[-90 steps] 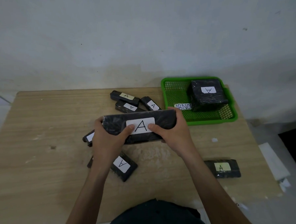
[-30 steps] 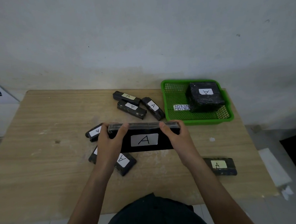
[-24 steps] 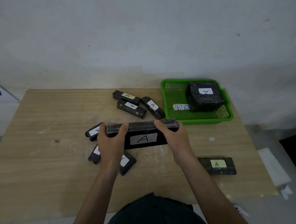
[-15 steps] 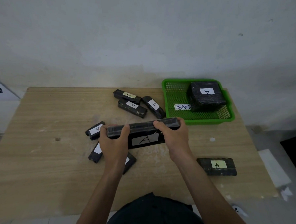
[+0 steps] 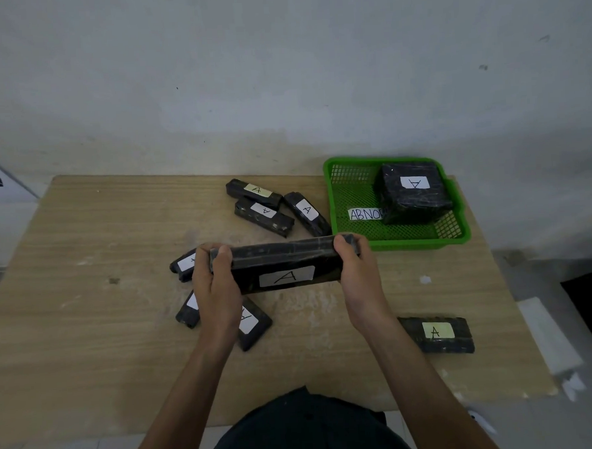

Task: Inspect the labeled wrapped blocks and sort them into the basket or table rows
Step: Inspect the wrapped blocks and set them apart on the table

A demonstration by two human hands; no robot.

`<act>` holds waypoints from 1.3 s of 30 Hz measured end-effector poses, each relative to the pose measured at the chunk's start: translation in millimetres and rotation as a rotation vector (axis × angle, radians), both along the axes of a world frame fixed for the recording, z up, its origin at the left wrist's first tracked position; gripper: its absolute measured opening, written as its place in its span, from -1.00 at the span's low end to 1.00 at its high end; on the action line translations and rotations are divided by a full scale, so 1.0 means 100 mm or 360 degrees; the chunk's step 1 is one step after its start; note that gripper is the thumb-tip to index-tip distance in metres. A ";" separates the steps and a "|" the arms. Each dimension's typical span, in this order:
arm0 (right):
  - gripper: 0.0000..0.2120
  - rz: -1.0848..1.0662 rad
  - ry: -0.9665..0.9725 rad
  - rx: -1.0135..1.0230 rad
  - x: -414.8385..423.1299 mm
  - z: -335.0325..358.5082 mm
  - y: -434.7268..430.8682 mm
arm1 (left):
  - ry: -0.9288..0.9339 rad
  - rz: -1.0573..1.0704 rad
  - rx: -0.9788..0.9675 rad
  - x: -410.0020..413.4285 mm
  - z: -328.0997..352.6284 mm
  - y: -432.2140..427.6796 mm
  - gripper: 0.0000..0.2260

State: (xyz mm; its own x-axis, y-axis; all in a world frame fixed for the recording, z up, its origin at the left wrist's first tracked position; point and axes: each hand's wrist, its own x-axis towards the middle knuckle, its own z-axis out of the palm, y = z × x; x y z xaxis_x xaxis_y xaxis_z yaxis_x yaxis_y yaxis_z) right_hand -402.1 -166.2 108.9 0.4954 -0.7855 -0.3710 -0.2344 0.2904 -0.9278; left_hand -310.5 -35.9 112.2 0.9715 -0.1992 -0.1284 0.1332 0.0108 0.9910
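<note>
Between the fingers (image 5: 224,260), seemingly lifted just clear of the worktop (image 5: 104,320): holding the long wrapped block (image 5: 282,257) lengthwise. Gripping its left end with the left hand (image 5: 215,290) and its right end with the right hand (image 5: 357,276), both curled over the top edge and closed firmly on the wrap. Tilting the white "A" label (image 5: 287,277) up towards the eyes.

Judging this as the inspection step, not yet sorting. For doing it well:
- rolling the block slowly about its long axis;
- checking each face, the seams and both ends for tears or dents;
- pinching only at the ends, without covering the label.

Just beyond the right fingers, minding the green basket (image 5: 422,244) tagged "ABNO…" (image 5: 366,214), already carrying one square wrapped block (image 5: 413,192). Beneath the left fingers, avoiding three small wrapped blocks (image 5: 253,324) lying loose. Farther beyond, leaving a cluster of three more (image 5: 264,216) alone. Near the right wrist, sparing another labelled block (image 5: 435,333).
</note>
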 end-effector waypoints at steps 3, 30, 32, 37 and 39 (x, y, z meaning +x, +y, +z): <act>-0.87 0.0024 -0.0006 0.0012 0.00 -0.02 -0.01 | 0.0010 0.0005 -0.0011 0.01 -0.01 -0.01 -0.76; -0.30 0.0434 0.0192 0.0073 -0.24 -0.23 -0.31 | 0.0416 -0.0521 0.0294 0.09 -0.09 -0.02 -0.47; -0.25 0.0484 0.0329 0.0026 -0.27 -0.22 -0.32 | 0.0437 -0.0550 0.0319 0.09 -0.10 -0.01 -0.37; -0.07 0.0390 0.0384 -0.0060 -0.23 -0.20 -0.27 | 0.0430 -0.0581 0.0573 0.10 -0.20 -0.06 -0.22; -0.09 0.0342 0.0402 -0.0193 -0.20 -0.20 -0.24 | 0.0441 -0.0597 0.0607 0.12 -0.25 -0.07 -0.29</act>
State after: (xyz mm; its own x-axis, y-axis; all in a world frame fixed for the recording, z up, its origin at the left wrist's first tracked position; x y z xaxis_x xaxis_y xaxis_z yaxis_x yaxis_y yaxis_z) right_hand -422.3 -190.0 88.4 0.5588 -0.7190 -0.4133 -0.5045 0.1009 -0.8575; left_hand -298.2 -42.6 86.8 0.7640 -0.4119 -0.4966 0.3132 -0.4361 0.8436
